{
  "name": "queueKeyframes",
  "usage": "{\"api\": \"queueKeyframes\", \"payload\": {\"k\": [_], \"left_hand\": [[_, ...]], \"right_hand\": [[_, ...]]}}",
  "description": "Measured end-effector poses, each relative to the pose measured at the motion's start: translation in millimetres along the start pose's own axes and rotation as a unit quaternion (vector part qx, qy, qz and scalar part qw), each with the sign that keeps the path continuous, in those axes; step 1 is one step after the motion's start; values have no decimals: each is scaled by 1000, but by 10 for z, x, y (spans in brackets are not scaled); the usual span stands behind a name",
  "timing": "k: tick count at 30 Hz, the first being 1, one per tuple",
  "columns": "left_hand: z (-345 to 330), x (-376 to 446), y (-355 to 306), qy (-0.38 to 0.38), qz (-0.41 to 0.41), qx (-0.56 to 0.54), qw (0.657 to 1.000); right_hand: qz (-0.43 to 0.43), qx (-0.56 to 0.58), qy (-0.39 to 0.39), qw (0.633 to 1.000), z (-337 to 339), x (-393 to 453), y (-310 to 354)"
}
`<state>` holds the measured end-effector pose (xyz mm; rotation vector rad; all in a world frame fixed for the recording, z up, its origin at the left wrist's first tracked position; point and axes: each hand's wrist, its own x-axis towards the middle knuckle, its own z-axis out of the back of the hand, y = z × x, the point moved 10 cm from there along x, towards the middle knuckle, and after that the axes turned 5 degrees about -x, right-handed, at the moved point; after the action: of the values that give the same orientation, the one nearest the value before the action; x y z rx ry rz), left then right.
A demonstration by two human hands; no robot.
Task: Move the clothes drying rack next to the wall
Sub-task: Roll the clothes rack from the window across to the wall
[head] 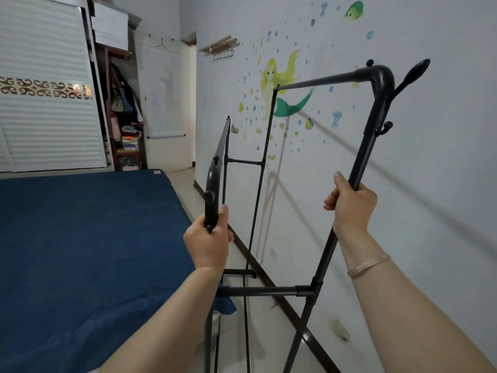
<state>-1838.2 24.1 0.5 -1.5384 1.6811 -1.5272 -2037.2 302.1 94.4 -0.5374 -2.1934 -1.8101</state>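
A black metal clothes drying rack (269, 291) stands in the narrow aisle between the bed and the wall (403, 170). It has two upright posts, top rails and a low crossbar, and carries no clothes. My left hand (208, 242) grips the top of the shorter near-left post. My right hand (349, 204) is wrapped around the taller right post, which stands close to the wall. The rack's feet are cut off by the bottom of the frame.
A bed with a blue cover (86, 251) fills the left side. The wall bears mermaid and fish stickers (279, 87) and a hook rail (223, 48). A dark skirting board (269, 281) runs along the floor. A white wardrobe (45, 84) and an open closet (123, 111) stand at the far end.
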Motion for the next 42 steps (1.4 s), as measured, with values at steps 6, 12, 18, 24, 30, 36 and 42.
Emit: {"api": "queueKeyframes", "payload": {"k": [6,12,18,24,30,36,42], "left_hand": [[-148,227,153,-1,-1,-20,1000],[-361,391,331,-5,8,-27,1000],[-696,500,478,-18,-3,-19,1000],[-1138,608,642,-39,-6,5,999],[-1589,662,840,-62,-12,17,998],[-2014,649,1031,-72,-12,9,997],[-2554,522,1161,-49,-8,6,999]], "right_hand": [[9,0,2,1000,-215,260,-142],[8,1,16,1000,-381,574,-333],[4,5,26,1000,-452,996,-574],[2,6,40,999,-491,1519,-820],[4,9,58,998,-537,2060,-1050],[1,2,76,997,-545,2546,-1308],[-3,-8,70,998,-370,3027,-1497]]}}
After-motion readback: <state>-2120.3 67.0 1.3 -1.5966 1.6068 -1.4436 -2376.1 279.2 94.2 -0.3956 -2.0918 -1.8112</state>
